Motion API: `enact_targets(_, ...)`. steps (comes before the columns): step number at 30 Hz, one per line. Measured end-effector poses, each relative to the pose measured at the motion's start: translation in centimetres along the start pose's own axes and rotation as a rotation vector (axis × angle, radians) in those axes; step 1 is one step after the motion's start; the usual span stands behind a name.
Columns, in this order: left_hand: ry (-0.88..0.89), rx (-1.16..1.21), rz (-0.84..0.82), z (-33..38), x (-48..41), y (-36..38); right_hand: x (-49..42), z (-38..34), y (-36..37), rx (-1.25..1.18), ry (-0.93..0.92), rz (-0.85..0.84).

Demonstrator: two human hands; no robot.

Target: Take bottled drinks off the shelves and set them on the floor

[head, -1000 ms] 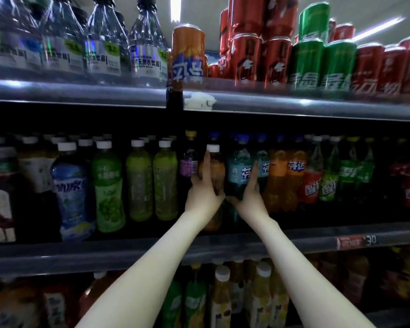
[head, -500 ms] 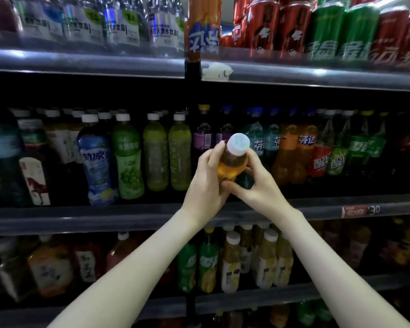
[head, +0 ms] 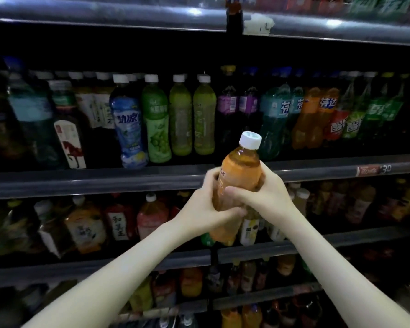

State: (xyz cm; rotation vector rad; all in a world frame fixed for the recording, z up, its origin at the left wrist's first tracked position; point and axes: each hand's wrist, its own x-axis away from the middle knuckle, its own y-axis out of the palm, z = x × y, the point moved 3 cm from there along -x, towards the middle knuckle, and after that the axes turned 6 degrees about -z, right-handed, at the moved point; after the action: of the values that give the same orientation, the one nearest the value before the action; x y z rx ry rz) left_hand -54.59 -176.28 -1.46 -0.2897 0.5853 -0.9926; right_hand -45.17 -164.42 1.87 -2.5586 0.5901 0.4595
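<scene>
now that the orange bottle (head: 240, 171) has come off the middle shelf (head: 92, 181) (it stood at twelve o'clock a second ago), my left hand (head: 206, 202) and right hand (head: 269, 194) both wrap its body, cap tipped toward one o'clock, clear of the row. lowering it to the floor is what's left, i judge.

Crowded middle shelf (head: 104, 183): one dark gap (purple-labelled bottles (head: 228, 107) set back) opens between green bottle (head: 204, 119) and teal bottle (head: 273, 119).
</scene>
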Motion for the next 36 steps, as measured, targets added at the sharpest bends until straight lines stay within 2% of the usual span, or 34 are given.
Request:
enact_targets(3,-0.145,0.038,-0.114,-1.2,1.9,-1.1,0.9,-0.2,1.9,-0.1,0.049,-0.012)
enact_targets(7,-0.271,0.0,-0.075,-1.1,5.5,-2.2,2.3,-0.4,4.8,-0.224,0.128,-0.106)
enact_targets(13,-0.435,-0.16,0.162,-0.2,12.0,-2.1,4.9,-1.0,8.4,-0.233,0.221,-0.234)
enact_targets(16,-0.451,-0.2,0.284,1.3,14.7,-2.2,6.8,-1.3,10.8,-0.148,0.24,-0.38)
enact_targets(20,-0.429,-0.348,0.365,3.5,17.1,-2.8,8.0,-2.9,12.7,-0.266,0.23,-0.405)
enact_targets(23,-0.386,-0.475,0.4,4.4,17.9,-3.9,8.0,-4.5,13.6,-0.266,0.175,-0.363)
enact_targets(25,-0.34,-0.41,0.359,4.5,17.7,-5.4,7.6,-5.5,13.9,-0.248,0.142,-0.306)
enact_targets(28,-0.294,-0.268,0.106,4.2,16.8,-8.4,5.7,-6.6,13.9,-0.204,0.089,-0.198)
enact_targets(30,-0.286,-0.318,0.003,3.4,16.1,-11.0,3.9,-6.8,13.8,-0.159,0.067,-0.121)
enact_targets(32,-0.296,-0.367,0.035,2.0,15.1,-14.0,1.9,-7.0,14.0,-0.144,0.065,-0.052)
enact_targets(36,-0.336,-0.385,0.241,-0.9,11.7,-20.2,-2.1,-6.9,14.4,-0.132,0.091,0.075)
